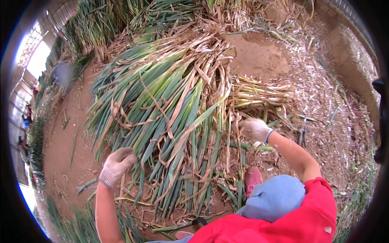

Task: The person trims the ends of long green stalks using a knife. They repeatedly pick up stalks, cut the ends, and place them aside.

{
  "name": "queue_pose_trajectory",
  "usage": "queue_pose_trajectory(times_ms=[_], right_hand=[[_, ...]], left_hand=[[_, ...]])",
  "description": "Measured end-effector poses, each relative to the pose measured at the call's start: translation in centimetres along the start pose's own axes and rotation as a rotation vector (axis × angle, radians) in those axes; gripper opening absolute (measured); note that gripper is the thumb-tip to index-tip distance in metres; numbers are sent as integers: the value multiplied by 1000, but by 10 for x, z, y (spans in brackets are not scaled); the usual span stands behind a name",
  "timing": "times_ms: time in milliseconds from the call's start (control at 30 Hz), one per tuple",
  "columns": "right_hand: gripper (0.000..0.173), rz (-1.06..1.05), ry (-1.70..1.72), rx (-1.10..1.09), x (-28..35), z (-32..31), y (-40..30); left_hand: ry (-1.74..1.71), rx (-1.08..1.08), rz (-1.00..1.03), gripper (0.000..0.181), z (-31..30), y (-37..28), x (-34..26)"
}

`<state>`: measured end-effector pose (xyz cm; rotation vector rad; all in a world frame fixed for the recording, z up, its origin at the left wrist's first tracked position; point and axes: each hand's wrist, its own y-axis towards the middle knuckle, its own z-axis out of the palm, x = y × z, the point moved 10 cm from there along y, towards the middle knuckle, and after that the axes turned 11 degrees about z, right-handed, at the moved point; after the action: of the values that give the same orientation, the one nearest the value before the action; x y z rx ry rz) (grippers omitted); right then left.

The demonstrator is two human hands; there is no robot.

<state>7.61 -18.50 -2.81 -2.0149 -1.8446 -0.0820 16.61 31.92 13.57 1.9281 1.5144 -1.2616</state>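
A large heap of long green onions (164, 100) lies on the dirt floor before me, with dark green leaves fanned toward me and dry brown leaves among them. My left hand (118, 162), in a white knit glove, is at the leaf tips on the heap's near left side, fingers curled; whether they grip a leaf is unclear. My right hand (255, 129), gloved and blurred, is beside the dry lower stalks at the heap's right. Its fingertips are too smeared to show a hold. Just beyond it lies a smaller pile of onions (258, 94), pale stems pointing right.
More onions stand bundled (97, 27) at the back left. A dark, narrow tool (302, 133) lies on the littered ground right of my right hand. My pink shoe (253, 179) and blue-clad knee (273, 197) are close by. Cut leaves (249, 145) lie near my right hand.
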Motion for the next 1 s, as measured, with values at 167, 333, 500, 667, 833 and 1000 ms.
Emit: queue_pose_trajectory(times_ms=[167,333,500,667,833,1000], right_hand=[[52,127,-107,-469,-57,-95,96],[49,319,20,-725,-121,-103,164],[39,199,22,-846,-117,-106,158],[34,217,122,-839,-117,-123,157],[38,214,99,-762,-120,-119,162],[32,165,103,-825,-112,-121,162]], left_hand=[[260,15,112,55,58,129,-85],[608,43,250,64,108,257,-137],[1003,-116,421,76,110,377,-171],[1160,-136,271,76,74,474,-139],[990,-140,131,93,62,536,-95],[989,-79,-147,115,57,548,-62]])
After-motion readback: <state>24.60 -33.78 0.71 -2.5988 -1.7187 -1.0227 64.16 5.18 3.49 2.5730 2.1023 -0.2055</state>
